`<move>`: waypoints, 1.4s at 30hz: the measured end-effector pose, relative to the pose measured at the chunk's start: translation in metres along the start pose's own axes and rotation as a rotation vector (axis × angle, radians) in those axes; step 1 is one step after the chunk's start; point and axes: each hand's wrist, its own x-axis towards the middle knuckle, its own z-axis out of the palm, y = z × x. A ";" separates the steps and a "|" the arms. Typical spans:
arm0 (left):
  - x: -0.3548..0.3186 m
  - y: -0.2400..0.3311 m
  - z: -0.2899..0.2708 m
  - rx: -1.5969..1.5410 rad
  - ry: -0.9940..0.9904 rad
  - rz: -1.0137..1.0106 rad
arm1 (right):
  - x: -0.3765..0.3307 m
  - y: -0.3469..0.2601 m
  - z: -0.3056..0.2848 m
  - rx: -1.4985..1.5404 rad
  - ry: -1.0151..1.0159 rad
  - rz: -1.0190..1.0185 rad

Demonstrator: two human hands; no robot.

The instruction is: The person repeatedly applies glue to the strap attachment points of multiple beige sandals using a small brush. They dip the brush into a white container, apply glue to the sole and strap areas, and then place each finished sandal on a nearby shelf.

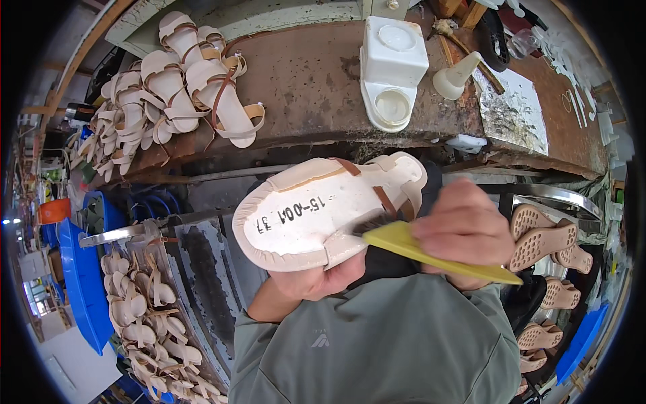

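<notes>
My left hand (316, 279) grips a beige sandal (296, 222) by its near edge, its underside turned up in front of my chest. The white bottom carries dark printed marks, and brown and beige straps show along its edges. In my right hand (464, 225) is a flat yellow-handled brush (404, 246), slanting across the sandal's right part. Its dark bristles are at or just over the sandal's near edge; I cannot tell whether they touch. The fingers of my left hand are partly hidden under the sandal.
On the worn brown bench (296, 87) ahead are a heap of sandals (168, 87), a white container with a round cup (393, 74) and a pale cone-shaped bottle (456, 75). More sandals (148, 316) lie at the lower left. Beige soles (545, 239) sit on a rack at right.
</notes>
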 end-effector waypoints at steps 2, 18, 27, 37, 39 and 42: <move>0.000 0.002 -0.003 0.018 -0.013 0.034 | 0.001 -0.002 -0.006 0.070 -0.068 -0.048; 0.012 -0.046 -0.033 -0.572 -0.009 -0.195 | -0.011 -0.001 -0.003 0.624 0.583 0.715; -0.013 -0.037 -0.012 -0.612 0.154 -0.076 | 0.000 -0.011 0.019 -0.154 0.152 0.067; -0.038 -0.038 -0.010 -0.859 0.171 -0.254 | -0.001 -0.031 0.002 -0.024 -0.057 -0.175; -0.038 -0.037 -0.011 -0.822 0.169 -0.244 | -0.001 -0.020 0.003 -0.182 0.140 -0.158; -0.042 -0.035 -0.013 -0.763 0.183 -0.242 | 0.011 -0.012 -0.005 -0.156 0.056 -0.090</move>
